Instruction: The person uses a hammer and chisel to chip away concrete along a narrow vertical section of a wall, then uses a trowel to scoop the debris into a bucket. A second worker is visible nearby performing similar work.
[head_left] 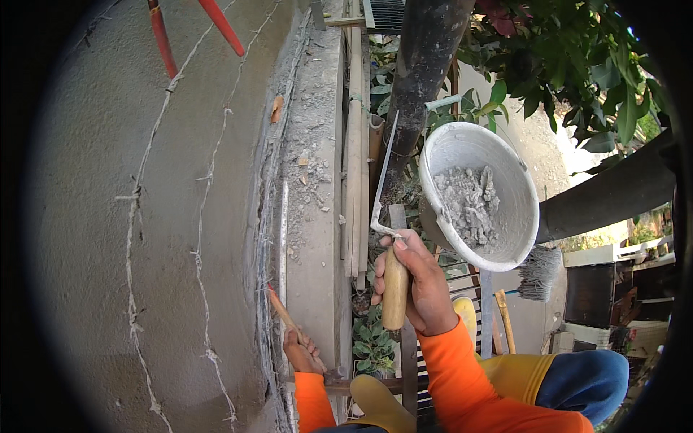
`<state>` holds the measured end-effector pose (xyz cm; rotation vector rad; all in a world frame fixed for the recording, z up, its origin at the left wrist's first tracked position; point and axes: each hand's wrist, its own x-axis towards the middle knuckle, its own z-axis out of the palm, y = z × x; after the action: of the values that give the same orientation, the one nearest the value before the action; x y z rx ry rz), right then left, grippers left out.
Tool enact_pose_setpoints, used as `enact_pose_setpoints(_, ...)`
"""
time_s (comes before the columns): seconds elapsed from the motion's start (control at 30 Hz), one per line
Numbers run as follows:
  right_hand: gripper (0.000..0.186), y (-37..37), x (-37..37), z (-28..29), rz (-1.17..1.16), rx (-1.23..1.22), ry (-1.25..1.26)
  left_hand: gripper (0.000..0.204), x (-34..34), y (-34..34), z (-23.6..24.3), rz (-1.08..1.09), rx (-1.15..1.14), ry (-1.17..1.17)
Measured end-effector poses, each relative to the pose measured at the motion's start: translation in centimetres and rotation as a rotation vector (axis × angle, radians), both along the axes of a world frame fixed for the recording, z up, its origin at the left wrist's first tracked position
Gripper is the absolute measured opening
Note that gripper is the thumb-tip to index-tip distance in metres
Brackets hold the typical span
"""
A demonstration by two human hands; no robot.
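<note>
A grey plastered wall [108,216] fills the left side, crossed by thin raised lines of string or mortar, with two red rods [162,40] leaning at its top. Along the wall's edge a long narrow metal blade [283,231] lies flat against the fresh plaster, beside a concrete ledge [317,144] strewn with crumbs of mortar. The left hand [303,353], in an orange sleeve, is clenched around a thin wooden handle [283,314] that runs up toward that blade, low against the ledge. Just right of it stand wooden slats [354,144] and a dark pole [422,65]. The right hand [415,289] is closed firmly on the wooden handle of a trowel [395,285], whose thin steel blade [385,169], seen edge-on, points upward. The trowel is held well apart from the wall, just left of a white bucket [516,187] holding lumps of grey mortar [469,202]. Green leaves [577,65] hang above it, and a brush [538,273] sits below the bucket's rim
</note>
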<state>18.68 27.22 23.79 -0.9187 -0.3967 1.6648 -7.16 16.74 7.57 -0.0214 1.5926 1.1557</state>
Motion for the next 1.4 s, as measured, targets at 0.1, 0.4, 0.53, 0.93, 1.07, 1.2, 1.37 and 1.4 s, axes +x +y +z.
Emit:
enact_pose_setpoints(0.1, 0.034, 0.2, -1.8, -6.5, 0.485, -0.289, -0.297, 0.021, -0.1, 0.2, 0.3, -0.016, -0.025, -0.02)
enact_pose_setpoints(0.4, 0.033, 14.5, -2.1, -20.1, 1.597, -0.014, -0.942, 0.024, -0.1, 0.2, 0.8, -0.023, -0.036, -0.026)
enact_pose_setpoints(0.53, 0.031, 23.6, -2.5, -20.7, 1.512, -0.198, -0.883, 0.024, -0.1, 0.5, 0.9, -0.036, -0.039, -0.03)
enact_pose_setpoints(0.93, 0.072, 21.4, -0.2, -16.7, 1.136, -0.061, -1.439, 0.024, -0.1, 0.5, 1.0, -0.016, -0.055, -0.03)
enact_pose_setpoints(1.07, 0.07, 11.0, -1.9, -16.1, 0.685, -0.174, -0.811, 0.023, 0.0, 0.3, 0.9, -0.012, -0.054, -0.021)
enact_pose_setpoints(1.2, 0.061, 8.4, -5.0, -20.5, 0.416, -0.278, -1.012, 0.023, 0.0, 0.3, 1.0, -0.015, -0.035, -0.008)
enact_pose_setpoints(1.37, 0.054, 13.1, -7.0, -23.6, 0.26, -0.336, -1.214, 0.024, 0.0, 0.3, 1.3, -0.019, -0.062, -0.007)
enact_pose_setpoints(1.4, 0.053, 14.2, -7.2, -23.7, 0.276, -0.344, -1.229, 0.024, 0.0, 0.4, 1.4, -0.018, -0.056, 0.003)
